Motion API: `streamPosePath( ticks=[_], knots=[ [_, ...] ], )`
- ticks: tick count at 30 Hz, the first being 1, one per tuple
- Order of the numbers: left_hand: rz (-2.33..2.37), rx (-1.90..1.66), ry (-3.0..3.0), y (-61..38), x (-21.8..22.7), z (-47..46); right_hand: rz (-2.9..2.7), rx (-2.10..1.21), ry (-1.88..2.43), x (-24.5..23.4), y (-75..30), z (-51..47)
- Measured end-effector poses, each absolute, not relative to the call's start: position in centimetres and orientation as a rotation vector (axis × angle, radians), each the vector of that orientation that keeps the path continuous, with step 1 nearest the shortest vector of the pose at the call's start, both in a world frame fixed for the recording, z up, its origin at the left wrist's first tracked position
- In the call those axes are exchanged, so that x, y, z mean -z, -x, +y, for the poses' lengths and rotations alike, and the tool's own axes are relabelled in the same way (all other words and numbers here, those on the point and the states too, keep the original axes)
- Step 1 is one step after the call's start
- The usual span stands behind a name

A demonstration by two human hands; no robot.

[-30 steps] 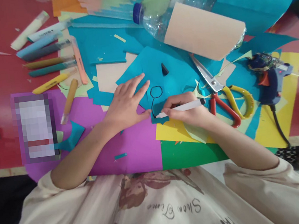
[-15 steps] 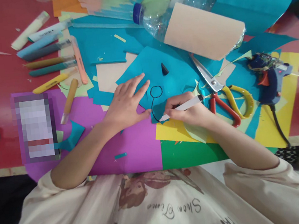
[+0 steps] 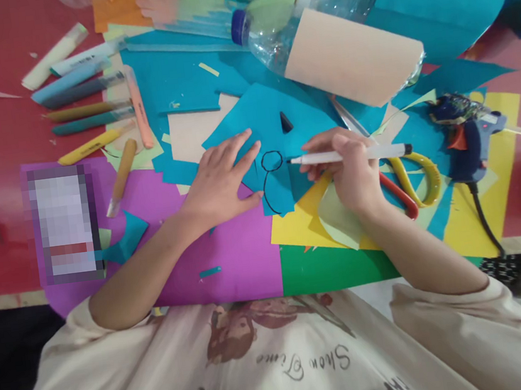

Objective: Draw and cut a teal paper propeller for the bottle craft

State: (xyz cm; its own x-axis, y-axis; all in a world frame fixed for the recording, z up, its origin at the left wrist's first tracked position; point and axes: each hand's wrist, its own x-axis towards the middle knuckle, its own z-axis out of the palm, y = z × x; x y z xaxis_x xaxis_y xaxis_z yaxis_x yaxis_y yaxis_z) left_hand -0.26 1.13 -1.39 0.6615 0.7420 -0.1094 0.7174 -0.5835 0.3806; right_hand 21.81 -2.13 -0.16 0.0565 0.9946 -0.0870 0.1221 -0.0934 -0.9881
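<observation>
My left hand [image 3: 225,180] lies flat with fingers spread, its fingertips resting on a blue paper sheet [image 3: 251,117]. My right hand [image 3: 350,168] grips a white marker [image 3: 322,158], its dark tip pointing left just beside the drawing. On the paper, a small black circle [image 3: 271,161] has a curved line [image 3: 265,194] running down from it. The marker's black cap [image 3: 286,121] sits on the sheet above. Scissors with red and yellow handles [image 3: 418,182] lie to the right, partly hidden behind my right hand.
A plastic bottle [image 3: 270,42] wrapped in peach paper lies at the back right, near a blue paper roll [image 3: 437,12]. A glue gun [image 3: 475,143] is at the right with its cord. Several markers [image 3: 88,108] and a blurred phone-like object [image 3: 64,222] are at the left.
My right hand has lifted the marker from the curve's lower end and moved up and right, tilting the marker nearly level. My left hand stays put.
</observation>
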Motion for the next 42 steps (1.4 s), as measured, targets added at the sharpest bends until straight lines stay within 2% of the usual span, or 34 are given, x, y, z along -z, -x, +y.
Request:
streamPosePath(
  ticks=[21,42],
  knots=[
    [1.112,-0.144,-2.479,0.43,1.68,1.17,-1.529,-1.111,1.547,0.54,-21.31,-2.07],
    [1.121,-0.125,-2.473,0.42,1.69,1.25,-1.587,-1.139,1.555,-0.09,-21.39,-2.06]
  ],
)
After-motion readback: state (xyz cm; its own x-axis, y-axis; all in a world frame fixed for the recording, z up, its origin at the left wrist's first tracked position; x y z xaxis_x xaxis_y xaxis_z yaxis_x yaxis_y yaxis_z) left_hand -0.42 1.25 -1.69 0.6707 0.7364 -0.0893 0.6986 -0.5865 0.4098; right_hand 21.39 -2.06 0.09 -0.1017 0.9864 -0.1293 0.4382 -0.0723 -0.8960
